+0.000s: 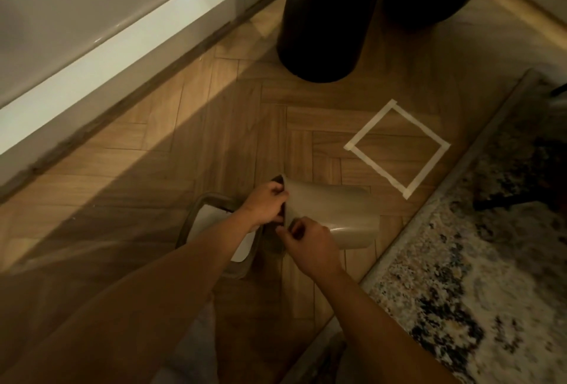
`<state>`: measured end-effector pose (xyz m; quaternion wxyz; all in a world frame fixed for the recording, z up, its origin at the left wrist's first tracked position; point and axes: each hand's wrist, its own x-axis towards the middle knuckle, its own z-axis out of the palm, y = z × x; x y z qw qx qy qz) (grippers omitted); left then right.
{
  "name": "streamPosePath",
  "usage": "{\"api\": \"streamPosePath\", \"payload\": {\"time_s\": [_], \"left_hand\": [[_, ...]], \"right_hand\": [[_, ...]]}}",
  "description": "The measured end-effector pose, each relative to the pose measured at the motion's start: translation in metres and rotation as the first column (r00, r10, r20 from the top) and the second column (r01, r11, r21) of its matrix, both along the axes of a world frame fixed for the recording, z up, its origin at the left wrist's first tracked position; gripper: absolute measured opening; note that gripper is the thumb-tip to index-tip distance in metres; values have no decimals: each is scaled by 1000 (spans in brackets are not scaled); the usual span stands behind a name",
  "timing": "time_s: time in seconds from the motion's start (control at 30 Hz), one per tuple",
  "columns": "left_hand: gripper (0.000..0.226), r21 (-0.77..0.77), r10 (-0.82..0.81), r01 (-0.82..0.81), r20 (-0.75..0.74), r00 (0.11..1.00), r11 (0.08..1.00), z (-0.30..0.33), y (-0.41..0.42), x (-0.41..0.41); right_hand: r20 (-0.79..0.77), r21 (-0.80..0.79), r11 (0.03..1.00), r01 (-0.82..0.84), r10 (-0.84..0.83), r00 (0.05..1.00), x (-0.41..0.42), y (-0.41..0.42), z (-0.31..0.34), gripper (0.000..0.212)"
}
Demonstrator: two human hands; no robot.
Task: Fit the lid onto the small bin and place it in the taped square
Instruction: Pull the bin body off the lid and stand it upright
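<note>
Left fingers: you had them curled over the open rim of the small bin (334,215), pinching its upper edge.
Left hand (266,203): it sat at the bin's mouth, knuckles up, wrist bent, with the bare forearm running back to the lower left.
Right fingers: you had them bent in at the lower rim of the mouth; whether they clamped the rim I cannot tell.
Right hand (310,244): it lay just below your left, back toward the camera, forearm angled down to the right.
Small bin: it lay on its side on the wooden floor (147,168), mouth toward you, base toward the rug (475,245).
Lid (214,221): it rested flat on the floor beneath your left forearm, just beside the bin's mouth.
Taped square (441,145): it lay near the bin, up and to the right, apart from it.
</note>
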<state>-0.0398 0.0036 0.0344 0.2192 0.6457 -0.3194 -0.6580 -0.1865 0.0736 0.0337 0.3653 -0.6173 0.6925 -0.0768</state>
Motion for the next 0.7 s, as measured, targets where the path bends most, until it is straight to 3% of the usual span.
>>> {"api": "streamPosePath", "payload": {"time_s": [0.1, 0.33, 0.43, 0.57, 0.7], "left_hand": [[10, -4, -34, 34, -32, 999, 999, 12, 4, -13], [24, -11, -54, 53, -38, 998, 999, 20, 10, -16], [27, -50, -11, 16, 93, 996, 999, 14, 13, 0], [24, -124, -69, 113, 312, 948, 986, 2, 22, 23], [26, -146, -52, 117, 387, 921, 982, 2, 27, 29]], "right_hand": [[-103, 0, 999, -43, 42, 994, -6, 1, 9, 38], [-157, -9, 1000, -13, 12, 988, -16, 6, 17, 26], [-151, -35, 999, -15, 10, 989, -25, 4, 21, 31], [-159, -74, 997, -25, 13, 987, -40, -6, 30, 40], [-170, -104, 994, -27, 9, 985, -63, -21, 45, 41]]}}
